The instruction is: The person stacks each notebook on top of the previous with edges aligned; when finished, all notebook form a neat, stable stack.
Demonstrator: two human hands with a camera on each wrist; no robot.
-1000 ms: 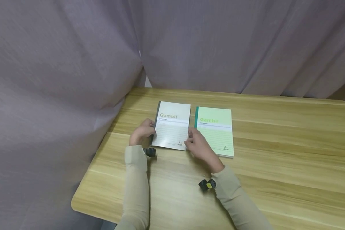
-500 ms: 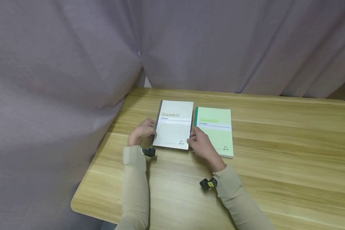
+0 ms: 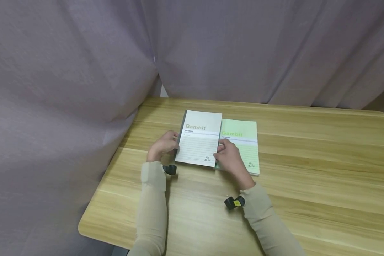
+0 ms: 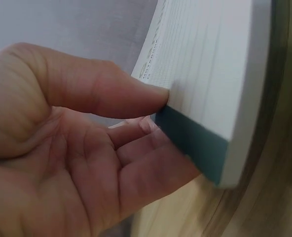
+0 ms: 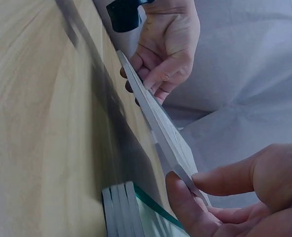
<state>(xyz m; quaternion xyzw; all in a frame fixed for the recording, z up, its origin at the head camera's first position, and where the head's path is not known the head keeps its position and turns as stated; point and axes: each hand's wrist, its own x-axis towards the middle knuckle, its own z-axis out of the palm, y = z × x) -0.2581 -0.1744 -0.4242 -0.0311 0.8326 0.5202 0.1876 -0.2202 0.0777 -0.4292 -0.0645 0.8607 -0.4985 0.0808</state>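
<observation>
A white "Gambit" notebook [image 3: 200, 147] with a dark spine is held up over the table between both hands. At its spine, my left hand [image 3: 164, 145] pinches the edge, thumb on the cover and fingers beneath; the left wrist view shows this spine [image 4: 193, 140] as dark green. My right hand [image 3: 232, 158] pinches the opposite edge near the lower corner. Green "Gambit" notebooks [image 3: 243, 149] lie stacked to the right, their left side overlapped by the white one in the head view. In the right wrist view, the tilted white notebook [image 5: 161, 131] hangs above the table beside that stack [image 5: 120, 212].
The wooden table [image 3: 323, 170] extends far to the right, with a rounded corner at its front left. Grey curtains [image 3: 217, 53] hang along its back and left sides. Each wrist carries a small black device, such as the right one [image 3: 234, 203].
Both hands have lifted the white notebook and carried it to the right, so it now overlaps the left side of the green notebooks, which have stayed in place.
</observation>
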